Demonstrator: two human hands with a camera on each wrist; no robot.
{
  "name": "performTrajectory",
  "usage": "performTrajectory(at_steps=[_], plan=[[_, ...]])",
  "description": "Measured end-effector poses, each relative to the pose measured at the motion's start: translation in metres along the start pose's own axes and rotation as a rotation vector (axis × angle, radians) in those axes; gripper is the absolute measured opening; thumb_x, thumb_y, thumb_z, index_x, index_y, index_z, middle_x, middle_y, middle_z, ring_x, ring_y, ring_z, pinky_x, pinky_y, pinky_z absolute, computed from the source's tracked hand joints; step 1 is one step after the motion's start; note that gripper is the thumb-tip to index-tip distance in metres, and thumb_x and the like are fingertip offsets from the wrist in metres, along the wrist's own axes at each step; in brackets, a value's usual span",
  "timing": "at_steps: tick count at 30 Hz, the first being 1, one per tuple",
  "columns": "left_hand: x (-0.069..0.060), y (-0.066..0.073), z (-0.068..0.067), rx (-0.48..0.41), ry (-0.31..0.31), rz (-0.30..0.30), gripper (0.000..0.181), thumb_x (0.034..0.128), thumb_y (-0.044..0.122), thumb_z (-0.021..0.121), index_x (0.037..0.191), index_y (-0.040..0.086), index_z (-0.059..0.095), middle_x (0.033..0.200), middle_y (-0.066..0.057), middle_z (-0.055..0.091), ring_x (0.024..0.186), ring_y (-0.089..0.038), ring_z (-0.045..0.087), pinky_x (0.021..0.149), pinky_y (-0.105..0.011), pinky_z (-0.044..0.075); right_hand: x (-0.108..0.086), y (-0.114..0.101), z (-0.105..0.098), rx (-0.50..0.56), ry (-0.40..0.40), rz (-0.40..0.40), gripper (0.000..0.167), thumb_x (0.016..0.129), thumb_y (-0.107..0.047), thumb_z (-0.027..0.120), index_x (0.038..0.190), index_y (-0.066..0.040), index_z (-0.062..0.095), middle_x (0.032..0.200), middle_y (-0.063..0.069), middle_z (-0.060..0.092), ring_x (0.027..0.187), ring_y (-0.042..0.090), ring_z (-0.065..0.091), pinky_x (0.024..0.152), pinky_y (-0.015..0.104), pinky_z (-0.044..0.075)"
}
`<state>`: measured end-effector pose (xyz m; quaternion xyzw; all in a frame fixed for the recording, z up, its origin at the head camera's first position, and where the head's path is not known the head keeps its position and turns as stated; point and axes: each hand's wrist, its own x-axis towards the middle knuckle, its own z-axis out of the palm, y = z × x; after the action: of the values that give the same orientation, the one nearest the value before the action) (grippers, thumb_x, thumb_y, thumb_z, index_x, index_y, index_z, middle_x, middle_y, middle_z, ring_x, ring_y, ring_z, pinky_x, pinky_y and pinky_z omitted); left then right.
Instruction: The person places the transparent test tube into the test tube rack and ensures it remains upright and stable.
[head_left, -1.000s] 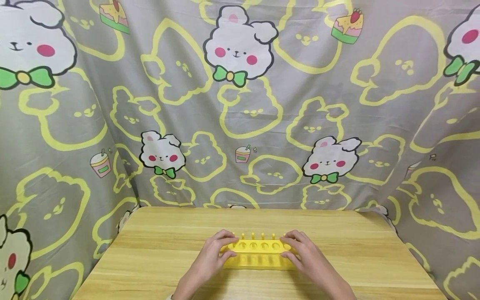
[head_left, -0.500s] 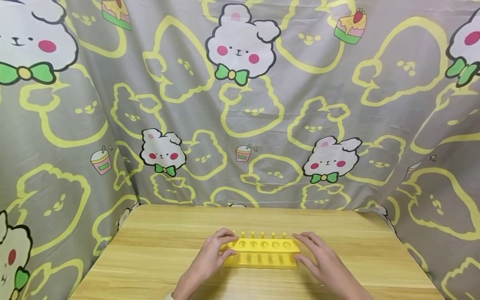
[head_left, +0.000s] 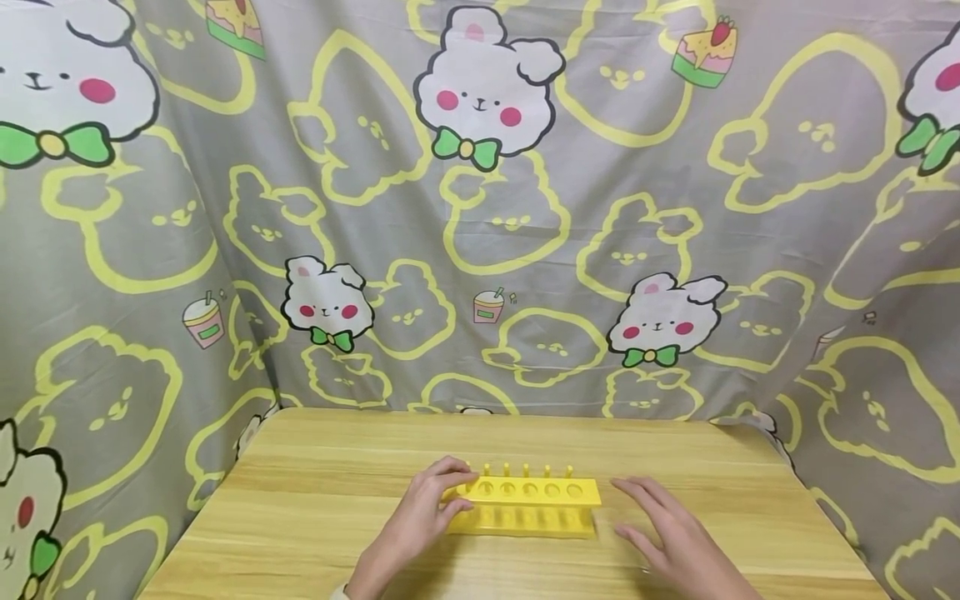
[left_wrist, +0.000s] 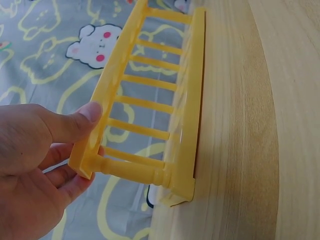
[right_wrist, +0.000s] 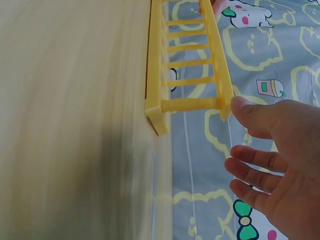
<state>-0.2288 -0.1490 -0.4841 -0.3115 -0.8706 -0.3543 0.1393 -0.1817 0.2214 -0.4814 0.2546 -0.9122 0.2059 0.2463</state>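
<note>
A yellow plastic test tube rack [head_left: 542, 500] stands upright on the table, with a row of round holes in its top plate and a row of pegs along the back. At its left end my left hand [head_left: 423, 512] grips the top plate; in the left wrist view the thumb lies on one face of that plate and the fingers are curled under it. To the right of the rack, my right hand [head_left: 678, 533] is held apart from it with relaxed, spread fingers and nothing in them. The right wrist view shows thin crossbars between the rack's two plates [right_wrist: 154, 70].
The wooden table [head_left: 315, 467] has a pale, light grain. Behind it and on both sides hangs a grey curtain [head_left: 525, 250] printed with white rabbits and yellow outlines.
My right hand has let go of the rack's right end and moved away to the right, its fingers opening. The left hand keeps its grip, and the rack stays about where it was.
</note>
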Motion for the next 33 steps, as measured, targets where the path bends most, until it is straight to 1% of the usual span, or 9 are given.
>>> performTrajectory(at_steps=[7, 14, 20, 24, 27, 31, 33], plan=[[-0.001, 0.0, 0.001, -0.001, -0.005, -0.01, 0.035, 0.0862, 0.006, 0.081, 0.119, -0.002, 0.074, 0.117, -0.006, 0.067, 0.103, -0.019, 0.066, 0.086, -0.025, 0.059, -0.013, 0.012, 0.0, 0.005, -0.01, -0.008, 0.056, 0.08, -0.016, 0.09, 0.131, -0.015, 0.066, 0.121, -0.01, 0.062, 0.104, 0.013, 0.065, 0.077, 0.031, 0.061], [0.0, 0.001, 0.001, -0.002, -0.002, -0.015, 0.035, 0.0851, 0.005, 0.081, 0.119, -0.002, 0.074, 0.117, -0.005, 0.067, 0.102, -0.019, 0.067, 0.088, -0.025, 0.059, -0.025, 0.02, 0.001, -0.011, -0.031, 0.009, 0.053, 0.079, -0.023, 0.091, 0.127, -0.016, 0.068, 0.121, -0.013, 0.062, 0.103, 0.011, 0.065, 0.075, 0.029, 0.061], [0.0, 0.001, 0.001, 0.0, 0.008, -0.011, 0.035, 0.0842, 0.004, 0.082, 0.118, -0.003, 0.074, 0.117, -0.005, 0.067, 0.102, -0.019, 0.067, 0.089, -0.025, 0.059, -0.034, 0.027, 0.0, -0.032, -0.043, -0.003, 0.05, 0.077, -0.024, 0.092, 0.121, -0.014, 0.07, 0.118, -0.012, 0.062, 0.1, 0.01, 0.065, 0.073, 0.028, 0.06], [-0.001, 0.0, 0.001, -0.001, 0.016, -0.007, 0.036, 0.0836, 0.004, 0.082, 0.118, -0.003, 0.074, 0.116, -0.006, 0.067, 0.102, -0.019, 0.067, 0.089, -0.025, 0.059, -0.038, 0.034, -0.002, -0.02, -0.097, -0.002, 0.045, 0.081, -0.029, 0.089, 0.119, -0.013, 0.07, 0.115, -0.012, 0.06, 0.096, 0.011, 0.064, 0.07, 0.028, 0.059], [-0.001, -0.001, 0.002, -0.001, 0.017, -0.004, 0.036, 0.0834, 0.004, 0.082, 0.118, -0.003, 0.074, 0.116, -0.006, 0.067, 0.102, -0.019, 0.067, 0.088, -0.024, 0.059, -0.042, 0.04, -0.004, 0.014, -0.149, -0.002, 0.042, 0.086, -0.032, 0.085, 0.119, -0.012, 0.069, 0.113, -0.01, 0.06, 0.095, 0.013, 0.064, 0.068, 0.027, 0.058], [0.0, 0.0, 0.002, 0.006, 0.016, 0.003, 0.036, 0.0838, 0.004, 0.082, 0.118, -0.003, 0.074, 0.116, -0.006, 0.067, 0.102, -0.019, 0.067, 0.088, -0.025, 0.059, -0.048, 0.047, -0.006, 0.07, -0.237, 0.018, 0.038, 0.093, -0.034, 0.078, 0.121, -0.01, 0.068, 0.112, -0.008, 0.062, 0.096, 0.012, 0.063, 0.067, 0.027, 0.056], [0.0, 0.0, 0.001, 0.009, 0.013, 0.001, 0.035, 0.084, 0.004, 0.082, 0.118, -0.003, 0.074, 0.116, -0.006, 0.067, 0.102, -0.019, 0.066, 0.088, -0.025, 0.059, -0.051, 0.049, -0.005, 0.091, -0.268, 0.033, 0.037, 0.095, -0.035, 0.075, 0.122, -0.01, 0.068, 0.112, -0.009, 0.062, 0.096, 0.01, 0.062, 0.067, 0.026, 0.055]])
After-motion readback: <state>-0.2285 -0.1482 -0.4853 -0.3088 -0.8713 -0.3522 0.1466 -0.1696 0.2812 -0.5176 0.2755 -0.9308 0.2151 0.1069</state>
